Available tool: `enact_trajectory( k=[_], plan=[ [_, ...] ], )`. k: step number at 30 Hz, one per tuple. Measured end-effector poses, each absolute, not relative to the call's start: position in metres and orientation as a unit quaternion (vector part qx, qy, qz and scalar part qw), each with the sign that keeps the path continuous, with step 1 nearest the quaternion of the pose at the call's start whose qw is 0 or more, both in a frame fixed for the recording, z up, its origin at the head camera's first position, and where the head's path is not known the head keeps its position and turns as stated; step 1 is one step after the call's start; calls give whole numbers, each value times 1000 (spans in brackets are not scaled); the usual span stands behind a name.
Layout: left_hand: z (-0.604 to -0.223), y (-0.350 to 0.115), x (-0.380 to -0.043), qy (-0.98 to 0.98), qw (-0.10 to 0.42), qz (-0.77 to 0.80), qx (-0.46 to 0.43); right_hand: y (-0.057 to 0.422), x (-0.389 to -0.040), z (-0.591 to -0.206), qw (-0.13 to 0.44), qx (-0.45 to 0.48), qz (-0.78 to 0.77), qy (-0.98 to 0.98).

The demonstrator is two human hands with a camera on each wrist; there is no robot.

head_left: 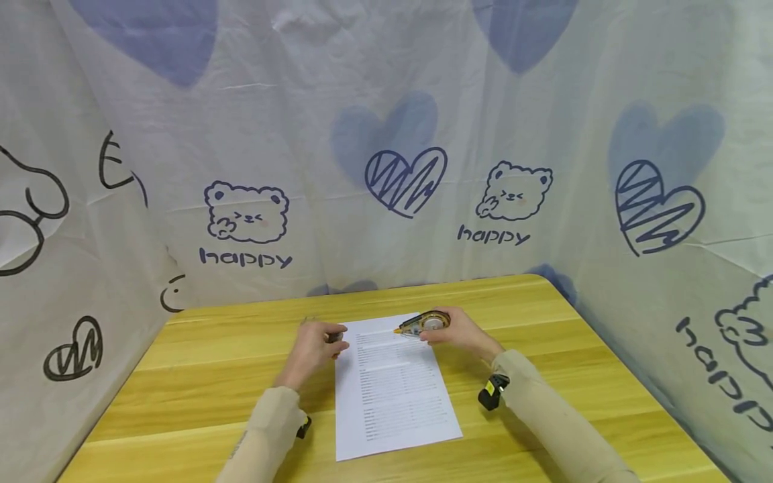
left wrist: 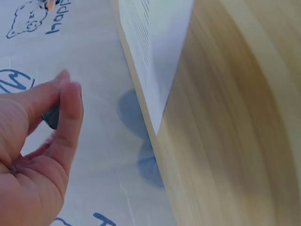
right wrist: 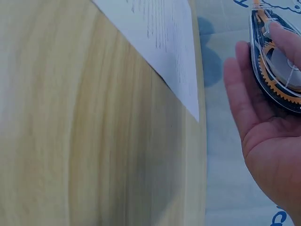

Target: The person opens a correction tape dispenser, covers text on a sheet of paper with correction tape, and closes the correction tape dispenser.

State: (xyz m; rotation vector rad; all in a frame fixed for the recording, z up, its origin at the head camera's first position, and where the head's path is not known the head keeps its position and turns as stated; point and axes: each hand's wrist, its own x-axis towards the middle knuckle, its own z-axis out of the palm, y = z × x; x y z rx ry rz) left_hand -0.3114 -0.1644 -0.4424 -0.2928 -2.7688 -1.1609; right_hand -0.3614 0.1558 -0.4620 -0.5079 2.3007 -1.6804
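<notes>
My right hand (head_left: 449, 326) holds a correction tape dispenser (head_left: 430, 322), its orange tip turned left over the top part of a printed sheet (head_left: 395, 429). In the right wrist view, the thumb presses the clear case (right wrist: 277, 70), where an orange gear wheel shows inside. At the sheet's upper left edge is my left hand (head_left: 314, 349), with thumb and fingers curled together. Between them sits a small dark piece (left wrist: 51, 117), mostly hidden by the fingers; I cannot tell what it is.
The sheet lies on a yellow wood-grain table (head_left: 199, 376). A pale curtain (head_left: 326, 235) with hearts and bear drawings hangs behind the table and along both sides. Small black wrist cameras (head_left: 492, 392) are worn under the sleeves.
</notes>
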Motion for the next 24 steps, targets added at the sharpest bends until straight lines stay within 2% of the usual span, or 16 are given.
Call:
enact_trajectory(
  k=[10, 24],
  plan=[
    [-444, -145, -308, -891, 58, -432, -128, 147, -358, -462, 158, -184, -612, 753],
    [-446, -121, -304, -865, 128, -442, -198, 128, -353, -461, 155, -178, -611, 756]
  ],
)
